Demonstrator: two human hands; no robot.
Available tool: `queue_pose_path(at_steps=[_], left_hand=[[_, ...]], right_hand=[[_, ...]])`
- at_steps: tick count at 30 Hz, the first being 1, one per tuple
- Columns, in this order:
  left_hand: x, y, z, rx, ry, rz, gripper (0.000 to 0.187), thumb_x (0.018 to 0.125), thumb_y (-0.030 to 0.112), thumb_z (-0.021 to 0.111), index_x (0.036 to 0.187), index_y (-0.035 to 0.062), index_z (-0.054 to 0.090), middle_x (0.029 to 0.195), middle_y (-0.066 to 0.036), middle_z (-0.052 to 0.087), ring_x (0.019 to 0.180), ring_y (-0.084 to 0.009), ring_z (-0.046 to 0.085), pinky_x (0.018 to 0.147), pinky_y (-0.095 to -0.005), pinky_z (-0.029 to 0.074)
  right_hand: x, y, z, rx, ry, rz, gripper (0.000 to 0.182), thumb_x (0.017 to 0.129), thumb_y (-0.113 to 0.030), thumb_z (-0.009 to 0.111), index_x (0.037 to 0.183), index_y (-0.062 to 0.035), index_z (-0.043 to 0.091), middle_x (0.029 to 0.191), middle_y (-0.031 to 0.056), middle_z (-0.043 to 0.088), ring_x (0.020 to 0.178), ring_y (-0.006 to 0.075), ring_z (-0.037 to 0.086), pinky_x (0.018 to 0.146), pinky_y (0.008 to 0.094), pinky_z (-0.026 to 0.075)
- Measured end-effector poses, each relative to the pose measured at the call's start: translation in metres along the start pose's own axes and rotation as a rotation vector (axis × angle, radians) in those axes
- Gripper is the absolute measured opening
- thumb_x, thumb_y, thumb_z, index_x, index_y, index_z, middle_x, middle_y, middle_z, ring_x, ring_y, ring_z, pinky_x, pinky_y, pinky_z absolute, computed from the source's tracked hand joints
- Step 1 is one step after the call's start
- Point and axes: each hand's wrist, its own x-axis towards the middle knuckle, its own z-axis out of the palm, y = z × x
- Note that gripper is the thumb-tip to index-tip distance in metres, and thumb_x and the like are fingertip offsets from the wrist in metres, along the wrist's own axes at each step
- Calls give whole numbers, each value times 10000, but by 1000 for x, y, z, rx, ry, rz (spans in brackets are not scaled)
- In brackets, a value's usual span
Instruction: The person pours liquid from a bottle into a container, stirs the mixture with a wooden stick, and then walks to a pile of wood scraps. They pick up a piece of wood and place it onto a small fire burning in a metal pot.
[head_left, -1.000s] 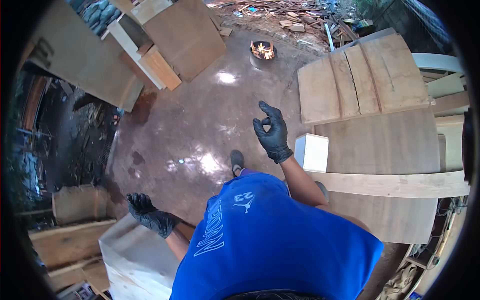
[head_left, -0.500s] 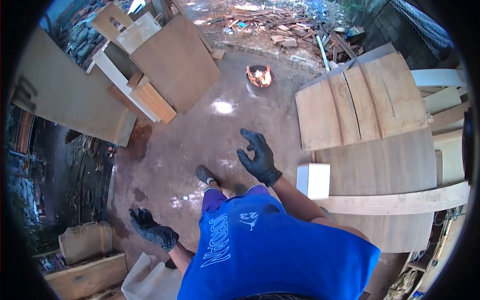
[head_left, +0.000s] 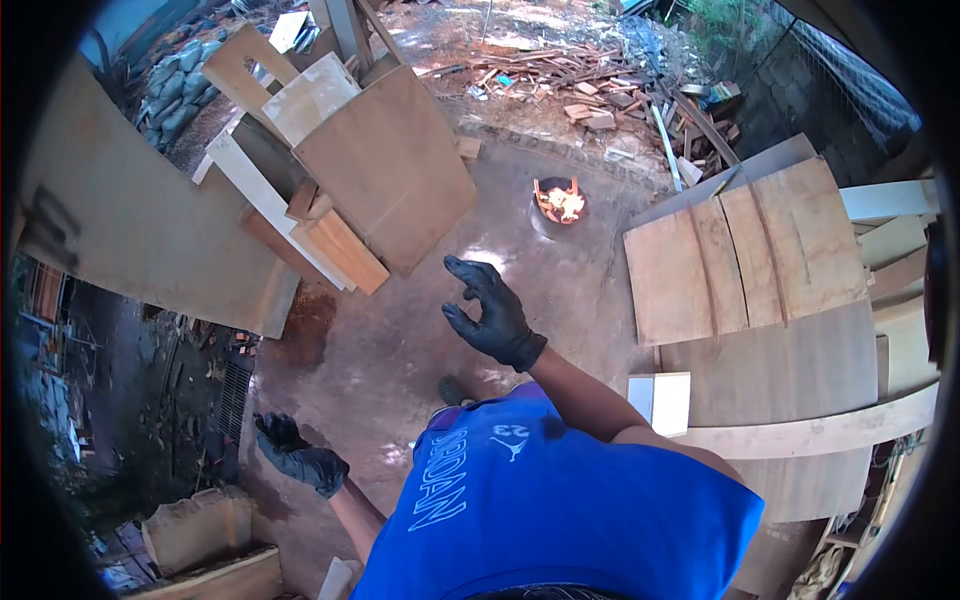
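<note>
Black gloves cover both of my hands, which are raised apart in front of my body over the concrete floor (head_left: 350,390). My right hand (head_left: 495,315) is held forward with thumb and fingers spread, and nothing is between them. Lower on the left, my left hand (head_left: 298,455) has its palm turned up and fingers slightly curled apart, also holding nothing. Neither hand touches anything. The nearest thing beyond my right hand is a tan plywood board (head_left: 390,170) leaning on other boards. A white box-like block (head_left: 660,402) stands to the right of my right forearm.
A round pot with burning wood (head_left: 560,205) sits on the floor ahead. Plywood sheets (head_left: 750,260) are stacked on the right, with a long plank (head_left: 820,425) nearer me. Scrap wood (head_left: 600,95) is piled at the back. A large panel (head_left: 150,220) leans at left.
The view has shifted, so the fire pot, boards and white block appear lower and farther right. My right hand sits slightly farther left in view. Both hands keep their open shape.
</note>
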Motion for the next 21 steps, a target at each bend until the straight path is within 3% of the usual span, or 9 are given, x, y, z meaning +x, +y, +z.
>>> queue_pose_path(at_steps=[3,4,10,17,21], left_hand=[[25,-15,-4,64,35,13,452,1096,270,461,1477,61,584,1352,-104,676,1173,-225,656,1025,-371,514],[30,-19,-8,38,31,12,449,1097,269,461,1478,66,584,1362,-105,671,1185,-230,653,1040,-379,508],[53,-23,2,48,85,-49,424,1095,249,473,1459,73,603,1368,-111,668,1184,-248,653,1045,-394,510],[66,-36,25,69,-17,56,406,1093,236,485,1439,70,617,1338,-97,682,1153,-223,658,1007,-366,521],[70,-50,42,80,-83,55,404,1095,236,482,1436,71,621,1315,-91,689,1136,-211,659,981,-364,522]], right_hand=[[14,1,22,26,7,5,655,873,-90,798,1484,-105,561,1427,133,601,1047,259,663,828,335,586],[15,8,30,8,33,-21,651,888,-210,789,1490,-145,548,1292,121,634,872,250,669,792,376,585],[23,26,54,14,31,-9,605,886,-181,798,1444,-139,569,1266,98,668,843,235,668,772,359,586],[52,37,53,71,129,-109,568,890,-169,795,1416,-131,583,1233,96,688,835,230,670,763,354,586],[44,43,32,-3,106,-7,575,889,-173,797,1423,-127,586,1196,90,692,827,229,664,763,354,584]])
